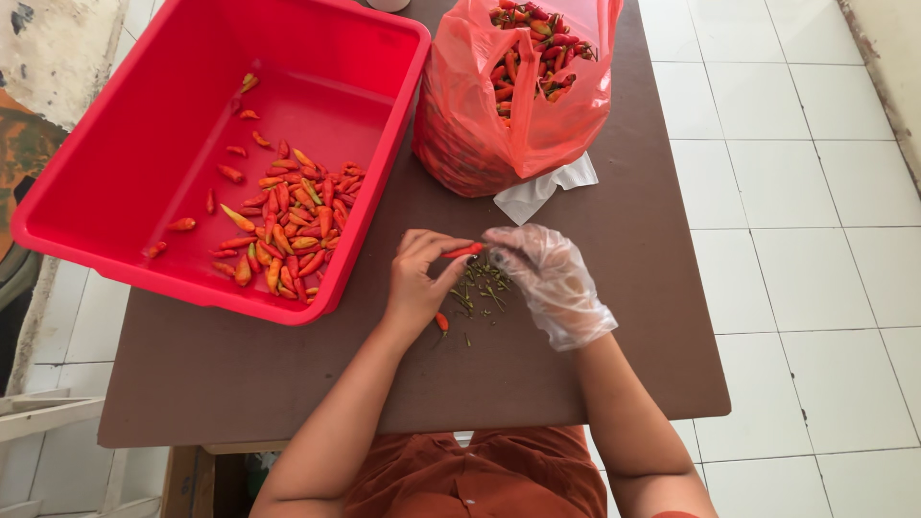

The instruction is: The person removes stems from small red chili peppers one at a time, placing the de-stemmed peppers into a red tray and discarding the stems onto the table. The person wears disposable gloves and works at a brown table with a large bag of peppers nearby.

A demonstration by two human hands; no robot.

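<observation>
My left hand (420, 280) is bare and pinches a small red chili (463, 251) by its body. My right hand (549, 278), in a clear plastic glove, meets the chili's right end at its stem. Below and between the hands lies a small heap of green stems (483, 288) on the brown table (288, 374). Another red chili (441, 322) pokes out under my left palm.
A red plastic tub (144, 125) at the left holds several red and orange chilies (288, 216). A red plastic bag (508, 96) full of chilies stands at the back, with white paper (537, 192) under it. White floor tiles lie to the right of the table.
</observation>
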